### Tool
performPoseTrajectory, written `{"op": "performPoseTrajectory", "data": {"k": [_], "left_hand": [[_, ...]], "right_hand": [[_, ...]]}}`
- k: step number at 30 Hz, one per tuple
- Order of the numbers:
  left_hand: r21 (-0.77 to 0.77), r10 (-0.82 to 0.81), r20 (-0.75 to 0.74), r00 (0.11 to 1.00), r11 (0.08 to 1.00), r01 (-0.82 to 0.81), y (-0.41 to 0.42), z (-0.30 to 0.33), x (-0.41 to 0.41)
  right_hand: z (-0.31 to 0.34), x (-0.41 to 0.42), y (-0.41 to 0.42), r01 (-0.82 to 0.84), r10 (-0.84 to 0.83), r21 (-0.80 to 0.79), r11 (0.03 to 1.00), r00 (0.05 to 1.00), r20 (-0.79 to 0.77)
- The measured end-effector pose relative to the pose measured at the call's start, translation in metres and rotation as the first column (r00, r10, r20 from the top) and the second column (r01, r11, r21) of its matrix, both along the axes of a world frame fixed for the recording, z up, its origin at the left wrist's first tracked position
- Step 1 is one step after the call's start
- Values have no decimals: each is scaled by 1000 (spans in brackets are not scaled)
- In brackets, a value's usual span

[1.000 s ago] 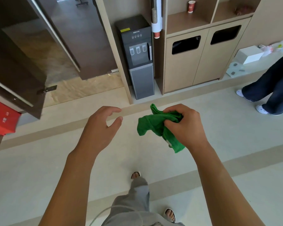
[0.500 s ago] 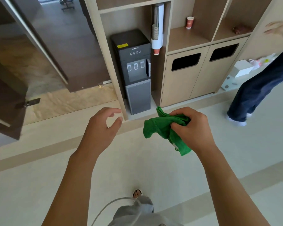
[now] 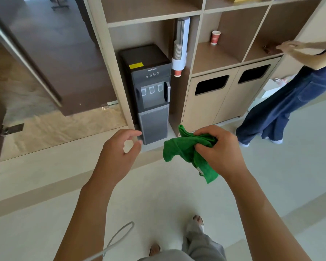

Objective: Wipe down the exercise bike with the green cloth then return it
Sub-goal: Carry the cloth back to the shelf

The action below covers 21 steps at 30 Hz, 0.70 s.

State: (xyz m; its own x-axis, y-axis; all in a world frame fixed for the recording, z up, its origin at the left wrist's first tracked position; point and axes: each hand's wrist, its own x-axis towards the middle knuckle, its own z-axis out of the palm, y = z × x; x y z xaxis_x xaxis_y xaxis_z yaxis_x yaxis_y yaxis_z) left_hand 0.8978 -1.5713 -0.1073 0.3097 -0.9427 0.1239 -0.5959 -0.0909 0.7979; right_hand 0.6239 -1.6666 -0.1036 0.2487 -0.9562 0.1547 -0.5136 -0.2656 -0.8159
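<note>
The tall beige shelving unit (image 3: 198,14) with open cubbies fills the upper frame; no exercise bike is in view, so whether wiping is done and the cloth is being returned cannot be told, and a wrong judgement here risks returning the cloth to the wrong place. A second person in wide dark blue trousers (image 3: 282,108) stands at the right end of the unit, one arm reaching into a cubby; a forward path toward that end risks a collision. The black floor-standing water dispenser (image 3: 149,91) stands in the bay directly ahead, with a white wall-mounted cup dispenser tube (image 3: 181,44) just beside it; a swinging cloth tail could catch the protruding cups. The two beige cabinet doors with dark bin slots (image 3: 228,95) lie near the cloth; a release over a slot would lose it. A thin grey cable (image 3: 119,236) loops near the person's feet and could snag a step. The crumpled green microfibre cloth (image 3: 181,149) is held in the air, above the pale floor, by the right hand (image 3: 220,149): its grip is closed, fingers and thumb curled around the bunched middle, with loose ends hanging free on both sides, so a slackened pinch could drop it. The left hand (image 3: 117,155) is beside the cloth, apart from it, fingers loosely curved and holding nothing.
</note>
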Motion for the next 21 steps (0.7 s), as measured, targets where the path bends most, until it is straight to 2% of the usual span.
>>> {"op": "performPoseTrajectory", "data": {"k": [21], "left_hand": [[-7,234,71,970,972,-234,-250,34,-8]], "right_hand": [[-1,24,-310,-232,233,-40,972,971,44]]}}
